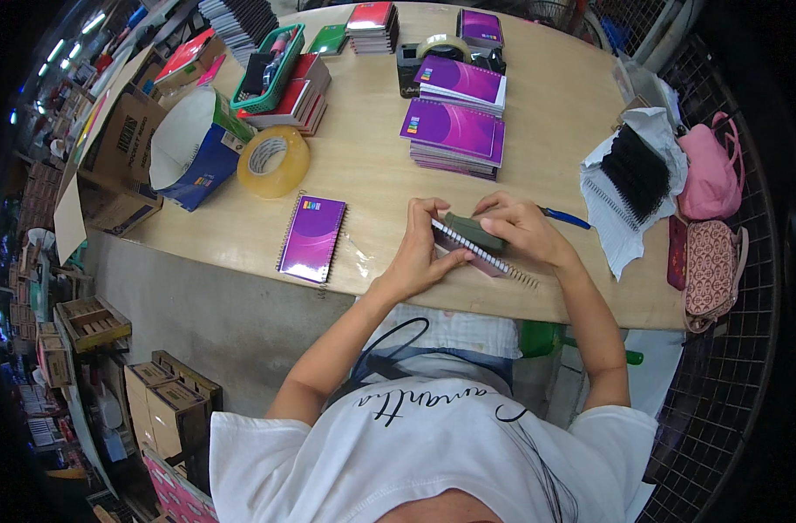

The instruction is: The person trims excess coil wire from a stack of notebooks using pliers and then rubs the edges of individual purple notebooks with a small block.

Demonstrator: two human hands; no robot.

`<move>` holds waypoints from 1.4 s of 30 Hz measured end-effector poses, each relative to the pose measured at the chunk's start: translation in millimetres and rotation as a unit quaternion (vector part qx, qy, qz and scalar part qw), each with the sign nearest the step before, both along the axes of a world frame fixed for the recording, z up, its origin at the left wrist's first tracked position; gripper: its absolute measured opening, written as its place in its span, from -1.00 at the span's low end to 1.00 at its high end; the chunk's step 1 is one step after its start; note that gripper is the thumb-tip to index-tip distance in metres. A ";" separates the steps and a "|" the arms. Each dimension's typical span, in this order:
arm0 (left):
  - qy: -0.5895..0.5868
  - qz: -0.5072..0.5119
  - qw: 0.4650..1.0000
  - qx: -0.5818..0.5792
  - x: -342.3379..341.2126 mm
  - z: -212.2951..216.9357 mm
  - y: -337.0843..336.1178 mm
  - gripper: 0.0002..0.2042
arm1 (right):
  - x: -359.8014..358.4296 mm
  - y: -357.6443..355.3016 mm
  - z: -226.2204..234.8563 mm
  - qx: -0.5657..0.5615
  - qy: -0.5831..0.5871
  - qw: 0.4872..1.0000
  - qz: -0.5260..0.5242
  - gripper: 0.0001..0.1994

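My left hand (417,254) is closed on a small notebook (489,265), held tilted on its edge above the table's near side. A wire coil (524,277) runs through the row of holes along its upper edge and sticks out past the right end. Behind that edge, the fingers of my right hand (528,231) press on a dark green block (473,230), whose kind I cannot make out. A blue-handled tool (565,217) shows just beyond my right hand; its other end is hidden. To the left lies a purple spiral notebook (313,240).
Purple notebooks (454,131) stand stacked ahead, near a tape dispenser (411,70). At left are a tape roll (274,163), a blue box (197,166) and a green basket (276,74). Black coils (635,174) lie on white paper at right, beside pink bags (710,170).
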State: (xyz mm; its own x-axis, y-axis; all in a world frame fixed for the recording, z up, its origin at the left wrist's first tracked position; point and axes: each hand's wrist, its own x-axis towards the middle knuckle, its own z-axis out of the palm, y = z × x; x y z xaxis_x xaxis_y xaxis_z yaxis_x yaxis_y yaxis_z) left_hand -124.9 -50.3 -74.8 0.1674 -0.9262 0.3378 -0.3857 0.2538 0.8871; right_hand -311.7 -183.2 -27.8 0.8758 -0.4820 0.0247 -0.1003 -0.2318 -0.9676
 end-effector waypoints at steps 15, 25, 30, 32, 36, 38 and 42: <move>0.419 -0.094 0.902 0.044 36.5 -13.2 -2.0 -0.47 | 15.0 -8.7 -6.5 -0.133 0.063 0.989 -0.011 -0.55; 0.428 -0.057 0.899 0.069 33.6 24.6 23.7 -0.30 | -91.2 14.9 -52.2 -0.431 0.208 0.832 -0.281 -0.55; 0.404 -0.036 0.911 0.073 25.1 28.7 25.8 -0.22 | -74.0 18.4 -26.1 -0.401 0.097 0.852 -0.324 -0.57; 0.403 -0.028 0.910 0.090 23.1 30.6 26.7 -0.20 | -56.3 25.4 5.4 -0.380 0.043 0.875 -0.296 -0.57; 0.392 -0.062 0.913 0.094 21.5 41.6 26.5 -0.18 | -23.3 35.1 54.0 -0.559 0.038 0.811 -0.166 -0.53; 0.382 -0.072 0.916 0.096 20.2 44.0 27.4 -0.17 | -9.4 40.5 70.5 -0.639 0.047 0.760 -0.108 -0.52; 0.373 -0.062 0.920 0.105 17.1 47.4 28.8 -0.16 | 7.0 47.2 79.2 -0.687 0.020 0.724 -0.058 -0.64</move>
